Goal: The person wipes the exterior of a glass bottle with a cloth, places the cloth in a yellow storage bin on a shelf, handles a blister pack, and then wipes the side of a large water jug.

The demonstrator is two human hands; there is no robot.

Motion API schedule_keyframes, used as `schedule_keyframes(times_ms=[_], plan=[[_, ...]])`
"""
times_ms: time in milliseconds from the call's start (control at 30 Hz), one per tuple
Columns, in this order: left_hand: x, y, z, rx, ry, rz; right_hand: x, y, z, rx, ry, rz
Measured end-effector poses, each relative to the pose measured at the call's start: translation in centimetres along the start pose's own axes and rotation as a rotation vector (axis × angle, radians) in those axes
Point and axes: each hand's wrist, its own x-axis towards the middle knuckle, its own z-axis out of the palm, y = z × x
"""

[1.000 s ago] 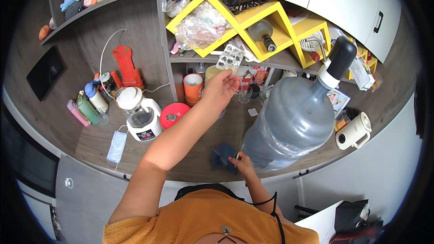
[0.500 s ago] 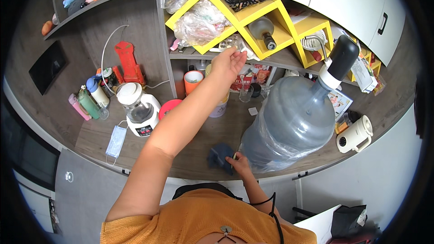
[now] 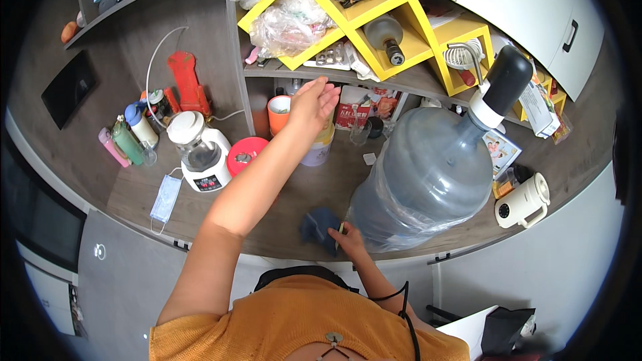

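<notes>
My left arm reaches forward across the counter, and my left hand [image 3: 315, 103] is open, its fingers stretched out with nothing seen in them. It hovers just below the shelf edge, in front of a pale tub [image 3: 319, 150] and beside an orange cup [image 3: 279, 113]. Low over the counter's front, my right hand [image 3: 350, 241] is closed on a dark blue cloth [image 3: 319, 227], which looks blurred. A thin yellow-green strip [image 3: 340, 230] shows at its fingers; whether it belongs to the cloth I cannot tell. A large water jug [image 3: 428, 174] with a black-topped pump stands right of that hand.
Left on the counter are a white glass kettle [image 3: 200, 154], a round red lid [image 3: 246, 154], a face mask [image 3: 166, 198] and several bottles [image 3: 126, 142]. Yellow cubbies [image 3: 341, 27] line the shelf above. A cream electric jug [image 3: 525, 202] stands far right.
My left hand has come down and back from the shelf edge, slightly leftward. My right hand still holds the blue cloth at nearly the same spot. The view has shifted a little.
</notes>
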Motion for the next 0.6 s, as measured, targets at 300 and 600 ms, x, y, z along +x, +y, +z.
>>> schedule_keyframes(times_ms=[300, 600], plan=[[-10.8, -5.9, -14.0, 0.364, 0.201, 0.121, 0.5, -3.2, -0.8, 0.173, 0.08, -0.167], [-17.7, -10.9, -21.3, 0.46, 0.308, -0.121, -0.7, -7.6, -1.7, 0.326, -0.16, -0.159]])
